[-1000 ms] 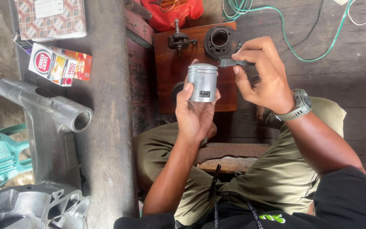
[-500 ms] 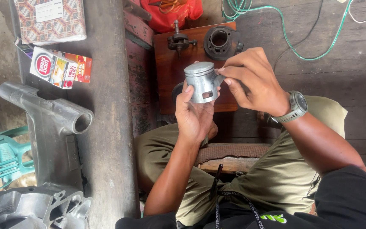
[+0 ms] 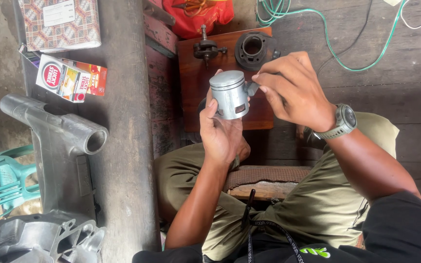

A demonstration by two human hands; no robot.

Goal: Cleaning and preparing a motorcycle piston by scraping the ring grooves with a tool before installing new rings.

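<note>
We hold a short silver metal piston (image 3: pixel 230 93) upright in our left hand (image 3: pixel 222 134), fingers curled round its skirt, above our lap and in front of a small dark red wooden board (image 3: pixel 191 73). Our right hand (image 3: pixel 293 90) pinches at the piston's side with thumb and forefinger, touching a small grey part there that we cannot make out. On the board lie a black ribbed cylinder (image 3: pixel 252 48) and a dark crank piece (image 3: pixel 206 48), well apart from both hands.
</note>
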